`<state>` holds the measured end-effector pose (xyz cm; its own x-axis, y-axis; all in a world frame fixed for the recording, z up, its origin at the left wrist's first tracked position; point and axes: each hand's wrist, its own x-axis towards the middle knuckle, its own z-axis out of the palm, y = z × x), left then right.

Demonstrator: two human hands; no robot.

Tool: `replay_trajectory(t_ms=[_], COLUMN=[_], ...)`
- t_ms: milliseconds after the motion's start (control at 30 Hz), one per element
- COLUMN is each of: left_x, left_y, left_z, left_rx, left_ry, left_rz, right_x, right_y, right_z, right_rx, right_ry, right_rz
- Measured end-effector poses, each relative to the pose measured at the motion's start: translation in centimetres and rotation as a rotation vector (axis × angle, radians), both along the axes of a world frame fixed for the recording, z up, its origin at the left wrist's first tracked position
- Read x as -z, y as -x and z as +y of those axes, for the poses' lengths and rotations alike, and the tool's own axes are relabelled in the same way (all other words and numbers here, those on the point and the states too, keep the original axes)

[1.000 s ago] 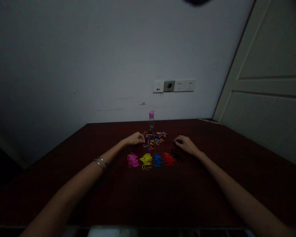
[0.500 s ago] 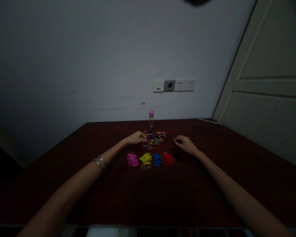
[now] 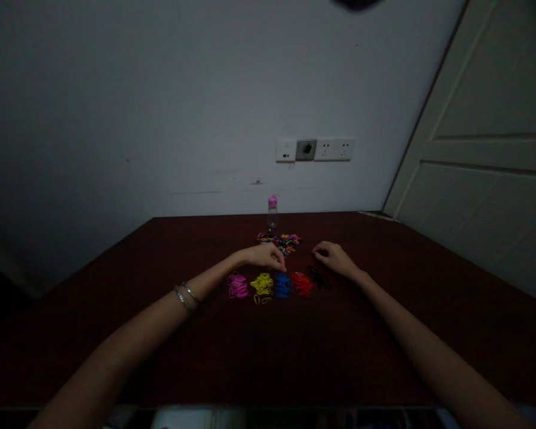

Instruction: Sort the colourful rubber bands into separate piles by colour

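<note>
Small rubber bands lie sorted by colour in a row: a pink pile (image 3: 238, 286), a yellow pile (image 3: 262, 283), a blue pile (image 3: 283, 287), a red pile (image 3: 302, 285) and a dim black pile (image 3: 317, 276). My left hand (image 3: 267, 256) reaches over the table, its pinched fingertips at the far edge of the blue pile; anything between them is too small to make out. Partly hidden behind it is a mixed heap of coloured bands (image 3: 290, 241). My right hand (image 3: 335, 260) rests beyond the black pile, thumb and forefinger closed together, with no visible object at the tips.
A clear bottle with a pink cap (image 3: 273, 213) stands behind the mixed heap. Two loose yellow bands (image 3: 262, 300) lie before the yellow pile. The dark red table (image 3: 232, 351) meets a wall with sockets (image 3: 333, 150); a pale panelled door (image 3: 482, 196) is at the right.
My left hand has moved right and nearer, from the left side of the mixed heap to the blue pile. My right hand stays in nearly the same place and pose.
</note>
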<state>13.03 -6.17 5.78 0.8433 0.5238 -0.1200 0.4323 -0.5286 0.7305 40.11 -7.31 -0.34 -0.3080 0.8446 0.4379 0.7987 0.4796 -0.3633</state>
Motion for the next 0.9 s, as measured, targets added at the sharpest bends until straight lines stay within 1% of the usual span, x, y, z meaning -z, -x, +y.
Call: replay_trajectory(t_ms=[67, 167, 233, 267, 333, 400, 433, 500, 600, 800, 900], left_x=[0.2, 1.0, 1.8, 2.3, 3.2, 4.1, 4.5, 5.1, 5.7, 5.8, 5.9], left_y=[0.5, 1.7, 2.9, 3.6, 5.0, 6.4, 7.0, 8.1, 8.8, 8.7, 8.8], left_z=[0.8, 2.9, 4.5, 5.4, 6.8, 7.9, 8.3, 8.9, 9.3, 9.2, 9.2], left_rx=[-0.065, -0.233, -0.404, -0.522, -0.717, -0.869, -0.924, -0.985, -1.011, -0.981, -0.98], left_ry=[0.003, -0.053, -0.106, -0.136, -0.198, -0.239, -0.251, -0.255, -0.231, -0.154, -0.161], left_rz=[-0.039, -0.114, -0.191, -0.239, -0.325, -0.377, -0.398, -0.443, -0.49, -0.518, -0.529], right_x=[0.0, 0.0, 0.0, 0.0, 0.0, 0.0, 0.0, 0.0, 0.0, 0.0, 0.1], right_y=[0.0, 0.1, 0.1, 0.1, 0.1, 0.2, 0.2, 0.2, 0.3, 0.3, 0.3], right_z=[0.0, 0.0, -0.1, -0.1, -0.1, 0.0, 0.0, 0.0, -0.1, -0.2, -0.1], right_rx=[0.003, 0.007, 0.008, 0.006, 0.003, 0.002, 0.004, 0.008, 0.002, 0.009, 0.0], right_ry=[-0.001, -0.002, -0.008, -0.011, -0.013, -0.011, -0.01, -0.015, -0.017, -0.009, -0.008], right_rz=[0.0, -0.004, -0.008, -0.009, -0.014, -0.024, -0.027, -0.026, -0.018, -0.014, -0.007])
